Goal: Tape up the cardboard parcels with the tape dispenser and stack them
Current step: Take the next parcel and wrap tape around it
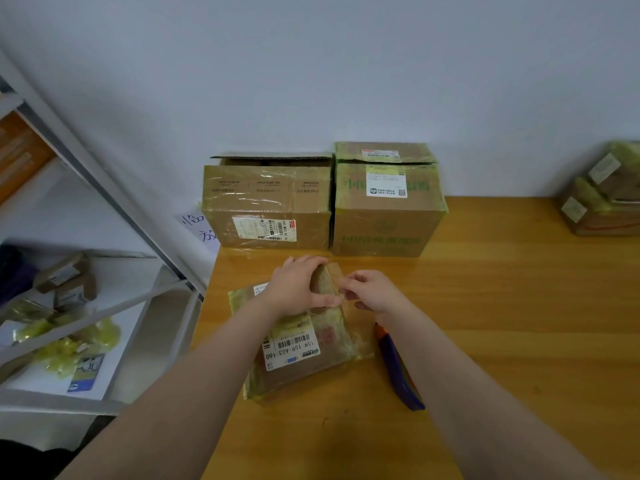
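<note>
— Progress on the parcels, as far as you can judge?

— Partway, I'd say. The small brown cardboard parcel (pixel 304 362), with yellowish tape over it and a white barcode label, lies on the near part of the wooden table (pixel 519 306) and is in hand. The left hand (pixel 298 289) grips its far end, fingers curled over the top and thumb on the side. The right hand (pixel 374 292) pinches at the raised edge just beside that thumb; whether it has tape or card between the fingertips I cannot tell.

— And the dispenser?

— The blue and orange tape dispenser (pixel 398 368) lies on the table, partly under the right forearm, with neither hand on it.

— What looks finished?

— Against the wall, a green-printed brown carton (pixel 384 220) is taped shut and carries a flatter taped box (pixel 384 152). A stack of taped parcels (pixel 606 195) sits at the far right edge.

— What is left?

— The wide brown carton with clear tape (pixel 266 209), touching the green-printed one, has its top flap up, so it probably wants sealing. The small parcel is not yet stacked.

— Anything inside that open one?

— Too dark to make out. The white metal shelf unit (pixel 104 296) on the left holds small boxes and crumpled yellowish scraps.
</note>
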